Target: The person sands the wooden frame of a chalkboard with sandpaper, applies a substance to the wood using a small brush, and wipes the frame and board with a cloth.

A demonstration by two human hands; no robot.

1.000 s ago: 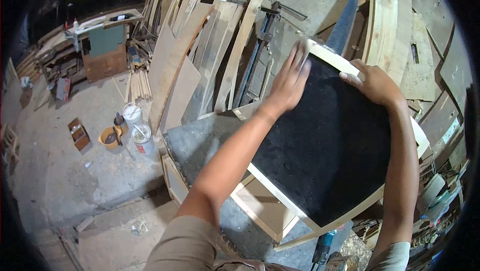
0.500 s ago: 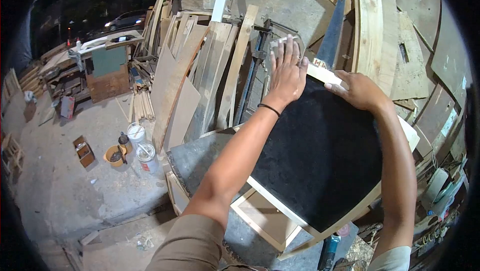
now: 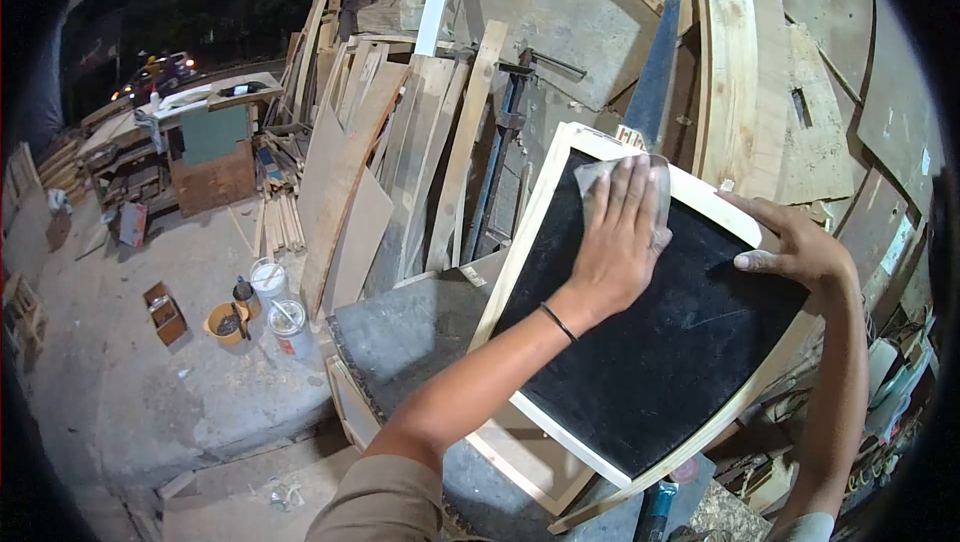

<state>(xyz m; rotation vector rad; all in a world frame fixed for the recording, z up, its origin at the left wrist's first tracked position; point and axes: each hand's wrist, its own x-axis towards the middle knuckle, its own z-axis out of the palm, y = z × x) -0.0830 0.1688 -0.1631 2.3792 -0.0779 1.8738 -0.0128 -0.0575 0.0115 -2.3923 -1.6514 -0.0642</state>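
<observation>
A black panel [image 3: 660, 372] edged by a pale wooden frame [image 3: 522, 242] lies tilted before me. My left hand [image 3: 615, 257] presses a greyish sheet, apparently sandpaper [image 3: 590, 180], against the panel's upper part and the frame's far rail. Its fingers lie stretched out and close together over the sheet. At the far right corner, my right hand [image 3: 800, 247] grips the frame, thumb on the near side and fingers over the outer edge. Faint pale marks show on the black surface. Beneath it is another light wooden frame [image 3: 525, 457], partly hidden.
Behind the frame a handsaw [image 3: 655, 77] stands blade up, beside curved boards [image 3: 728, 72]. A bar clamp [image 3: 505, 132] and leaning planks [image 3: 420, 162] are to the left. Buckets [image 3: 288, 327] stand on the floor. A teal-bodied tool [image 3: 657, 507] lies below the frame's near corner.
My left hand has come down and right with the sheet, from beyond the frame's far left corner onto its top. My right hand has shifted right and down; the frame appears slightly turned.
</observation>
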